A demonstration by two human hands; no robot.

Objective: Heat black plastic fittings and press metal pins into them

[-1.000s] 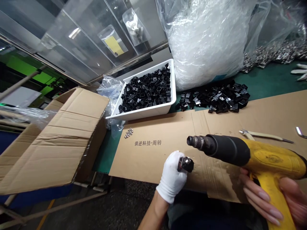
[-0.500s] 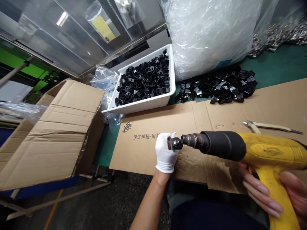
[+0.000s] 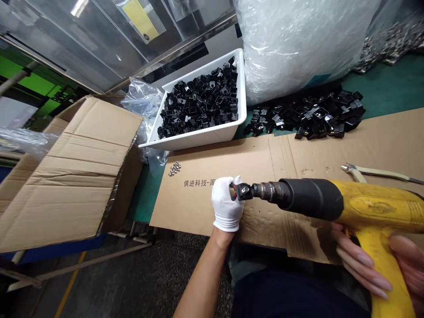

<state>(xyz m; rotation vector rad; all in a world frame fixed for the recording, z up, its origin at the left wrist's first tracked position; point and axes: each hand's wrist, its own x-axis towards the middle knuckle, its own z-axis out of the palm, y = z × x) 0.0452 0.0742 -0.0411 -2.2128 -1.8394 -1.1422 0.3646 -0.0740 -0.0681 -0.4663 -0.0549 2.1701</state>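
Along the green bench (image 3: 397, 81) I see a big bag (image 3: 298, 44) of clear, wrinkled plastic film, standing at the back, which seems to leave the front side free for working. An open carton (image 3: 99, 132) of creased cardboard leans at the left. A flat cardboard sheet (image 3: 188, 212) lies over the front edge, perhaps to protect the surface. The white bin (image 3: 198, 142), of smooth plastic, is filled with small black parts (image 3: 198, 104), glossy and square-edged; a heap (image 3: 318, 115) of similar ones lies beside it.

The yellow heat gun (image 3: 371, 203) is in the bare right hand (image 3: 361, 265), whose fingers are wrapped around the handle, so its stepped, scorched metal nozzle points to the left. The gloved left hand (image 3: 227, 203), in white knit, has its fingers curled closed at a black block (image 3: 244, 191), which is held directly at the nozzle's tip; whether they touch, I cannot tell. Smallest, shiny metal pieces (image 3: 174, 168) lie grouped on the sheet.
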